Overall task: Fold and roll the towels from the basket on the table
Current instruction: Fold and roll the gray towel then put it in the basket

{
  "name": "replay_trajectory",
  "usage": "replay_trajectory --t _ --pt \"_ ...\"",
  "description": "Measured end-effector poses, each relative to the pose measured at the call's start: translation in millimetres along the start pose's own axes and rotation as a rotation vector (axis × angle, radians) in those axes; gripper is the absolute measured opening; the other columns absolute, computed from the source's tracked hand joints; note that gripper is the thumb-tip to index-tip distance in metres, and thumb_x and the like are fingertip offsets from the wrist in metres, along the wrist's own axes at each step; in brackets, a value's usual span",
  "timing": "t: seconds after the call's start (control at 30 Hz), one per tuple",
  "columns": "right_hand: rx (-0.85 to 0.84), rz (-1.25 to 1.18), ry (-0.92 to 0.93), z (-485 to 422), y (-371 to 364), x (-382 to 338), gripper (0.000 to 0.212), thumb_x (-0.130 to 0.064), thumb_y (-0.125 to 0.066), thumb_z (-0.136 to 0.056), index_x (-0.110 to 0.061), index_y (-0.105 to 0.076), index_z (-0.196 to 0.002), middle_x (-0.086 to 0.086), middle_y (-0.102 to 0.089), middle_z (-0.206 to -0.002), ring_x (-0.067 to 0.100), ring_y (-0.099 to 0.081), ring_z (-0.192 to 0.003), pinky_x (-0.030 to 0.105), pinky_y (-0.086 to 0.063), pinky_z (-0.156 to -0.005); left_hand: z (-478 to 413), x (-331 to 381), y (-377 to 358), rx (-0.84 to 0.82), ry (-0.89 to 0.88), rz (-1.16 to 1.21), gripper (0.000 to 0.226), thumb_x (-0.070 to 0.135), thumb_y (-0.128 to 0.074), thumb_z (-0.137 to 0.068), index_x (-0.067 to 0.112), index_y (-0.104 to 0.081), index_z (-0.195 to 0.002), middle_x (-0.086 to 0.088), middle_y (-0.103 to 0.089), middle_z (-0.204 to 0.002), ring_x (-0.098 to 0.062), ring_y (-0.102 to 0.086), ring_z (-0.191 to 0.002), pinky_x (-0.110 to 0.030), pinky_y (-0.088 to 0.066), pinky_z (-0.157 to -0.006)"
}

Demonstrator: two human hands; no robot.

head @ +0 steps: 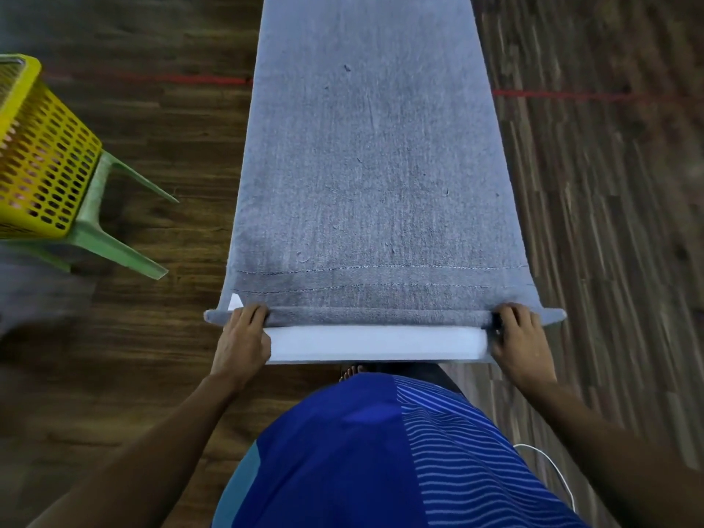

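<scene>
Head view gives us one long grey towel [373,165] spread lengthwise along a narrow white table [377,342], which it covers except for a bare strip at the near edge. Its near end is turned over into a thin roll [381,317] that juts a little past the table on both sides. Off to the left we count one yellow perforated basket [42,165] standing on a green plastic chair [103,238], well apart from the table. We cannot tell whether more towels lie inside it. Two hands work the roll: the left hand [242,339] curls its fingers over the left end, and the right hand [520,337] curls over the right end, so both are grasping the towel. To roll well, we judge both hands should push forward together with even pressure, keeping the roll tight and square to the towel's long edges so it does not cone. One small white tag [235,301] shows beside the left fingers.
</scene>
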State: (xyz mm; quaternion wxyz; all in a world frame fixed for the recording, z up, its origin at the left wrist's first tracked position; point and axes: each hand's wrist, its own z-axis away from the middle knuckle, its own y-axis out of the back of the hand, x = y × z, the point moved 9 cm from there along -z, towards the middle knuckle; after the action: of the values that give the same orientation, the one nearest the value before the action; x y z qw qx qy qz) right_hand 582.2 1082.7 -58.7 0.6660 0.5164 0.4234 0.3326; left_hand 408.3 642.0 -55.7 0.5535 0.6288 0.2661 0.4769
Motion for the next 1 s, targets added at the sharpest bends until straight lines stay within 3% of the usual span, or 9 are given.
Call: replay_trajectory --t 0.1,0.17,0.23,0.3,0.43,0.6,0.7,0.8,1.0 --pt "0.029 0.023 0.036 -3.1 5.2 -0.6 0.029 -0.014 -0.053 -0.084 -0.004 -0.059 -0.11 0.017 -0.061 -0.111 0.035 -0.05 -0.097 0.045 -0.042 -0.086 3.2 0.1 0.3 -0.003 -0.034 -0.044 0.04 0.013 -0.044 -0.082 0.0 -0.061 -0.116 -0.014 -0.061 -0.111 -0.032 -0.055 -0.099 -0.045 -0.051 -0.086" --pt "0.02 -0.001 0.031 -11.6 9.7 -2.0 0.035 -0.022 -0.042 -0.084 -0.006 -0.063 -0.107 0.014 -0.064 -0.103 0.035 -0.053 -0.093 0.045 -0.042 -0.082 -2.5 -1.1 7.9 0.021 0.003 -0.028 0.031 0.008 -0.053 -0.084 0.002 -0.064 -0.112 -0.012 -0.064 -0.108 -0.032 -0.057 -0.098 -0.045 -0.052 -0.082" --pt "-0.022 -0.006 0.012 -20.0 12.6 -2.0 0.031 -0.021 -0.046 -0.086 -0.007 -0.067 -0.104 0.012 -0.067 -0.098 0.034 -0.054 -0.09 0.045 -0.044 -0.079 -8.3 -1.0 13.1 0.014 0.044 -0.019 0.023 0.004 -0.062 -0.082 0.004 -0.069 -0.104 -0.011 -0.068 -0.101 -0.031 -0.058 -0.093 -0.045 -0.052 -0.077" --pt "-0.074 0.02 0.0 -23.7 12.0 -0.2 0.024 -0.017 -0.055 -0.087 -0.01 -0.069 -0.106 0.011 -0.069 -0.101 0.033 -0.056 -0.091 0.045 -0.045 -0.081 -12.1 -2.0 16.4 -0.013 0.061 -0.074 0.018 0.015 -0.056 -0.082 0.01 -0.071 -0.091 -0.005 -0.069 -0.09 -0.027 -0.059 -0.085 -0.043 -0.047 -0.076" --pt "-0.167 -0.004 -0.048 -24.0 9.3 5.0 0.023 -0.019 -0.051 -0.094 -0.014 -0.067 -0.11 0.011 -0.068 -0.109 0.033 -0.055 -0.102 0.043 -0.034 -0.091 -21.9 -6.4 21.6 -0.065 0.153 -0.095 0.023 0.022 -0.044 -0.088 0.018 -0.061 -0.071 -0.001 -0.065 -0.072 -0.024 -0.059 -0.075 -0.043 -0.036 -0.086" --pt "0.004 0.078 -0.098 -28.0 19.2 7.8 0.021 -0.012 -0.064 -0.083 -0.013 -0.061 -0.104 0.014 -0.056 -0.099 0.036 -0.05 -0.093 0.045 -0.03 -0.084 -37.0 -10.1 23.4 0.009 0.21 -0.165 0.008 0.014 -0.058 -0.086 0.013 -0.06 -0.093 -0.012 -0.057 -0.099 -0.032 -0.05 -0.097 -0.047 -0.033 -0.091" --pt "-0.018 -0.028 -0.022 -27.8 14.1 -2.9 0.023 0.008 -0.061 -0.075 -0.003 -0.061 -0.096 0.016 -0.052 -0.09 0.038 -0.05 -0.083 0.046 -0.04 -0.072 -39.7 -4.0 23.2 0.057 0.12 -0.116 0.013 0.002 -0.061 -0.079 0.009 -0.06 -0.091 -0.012 -0.057 -0.093 -0.032 -0.052 -0.09 -0.044 -0.036 -0.081" --pt "-0.059 -0.039 0.006 -22.8 5.9 -10.3 0.035 0.013 -0.06 -0.068 -0.002 -0.057 -0.099 0.017 -0.053 -0.097 0.036 -0.047 -0.086 0.048 -0.042 -0.072 -35.4 3.3 18.0 0.049 0.031 -0.01 0.025 -0.009 -0.06 -0.074 0.002 -0.064 -0.096 -0.014 -0.06 -0.091 -0.033 -0.056 -0.084 -0.045 -0.045 -0.075" --pt "-0.043 -0.003 -0.012 -23.1 2.5 -9.2 0.028 0.003 -0.065 -0.074 -0.003 -0.06 -0.101 0.017 -0.061 -0.101 0.039 -0.052 -0.088 0.051 -0.045 -0.075 -24.3 -3.0 5.6 -0.023 -0.014 -0.106 0.044 0.017 -0.05 -0.077 0.002 -0.064 -0.116 -0.014 -0.062 -0.115 -0.031 -0.054 -0.101 -0.046 -0.046 -0.089"
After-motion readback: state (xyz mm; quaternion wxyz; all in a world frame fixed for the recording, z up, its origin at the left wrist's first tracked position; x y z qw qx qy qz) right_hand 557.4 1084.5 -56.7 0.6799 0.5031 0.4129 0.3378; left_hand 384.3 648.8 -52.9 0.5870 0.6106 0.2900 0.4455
